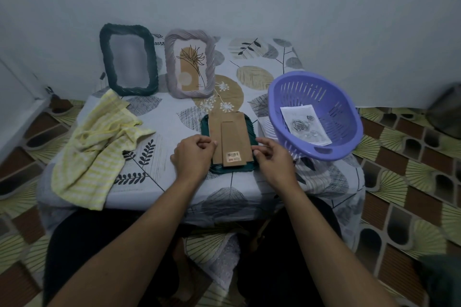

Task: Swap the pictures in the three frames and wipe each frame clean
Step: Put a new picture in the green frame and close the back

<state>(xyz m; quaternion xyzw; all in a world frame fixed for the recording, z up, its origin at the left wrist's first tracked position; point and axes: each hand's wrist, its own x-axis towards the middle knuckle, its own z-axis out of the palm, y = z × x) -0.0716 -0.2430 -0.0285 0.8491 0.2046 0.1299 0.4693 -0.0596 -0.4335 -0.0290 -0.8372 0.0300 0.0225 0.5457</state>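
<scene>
Head view: green frame (232, 170) lies face down at the table's (164, 132) front middle, brown back (234, 137) up (barcode sticker near the person). Left hand (193, 154) has curled fingers pinching the back's left edge. Right hand (272, 159), fingers also curled, seems to grip the frame's right rim. Behind stand a dark frame (104, 57) and a grey frame (211, 62) with a plant picture (190, 67). Yellow cloth (94, 147) lies left. Purple basket (336, 107) at right holds a rose picture (304, 124).

Purple basket (333, 104) right on leaf-print tablecloth (162, 154); patterned floor tiles (404, 177)
</scene>
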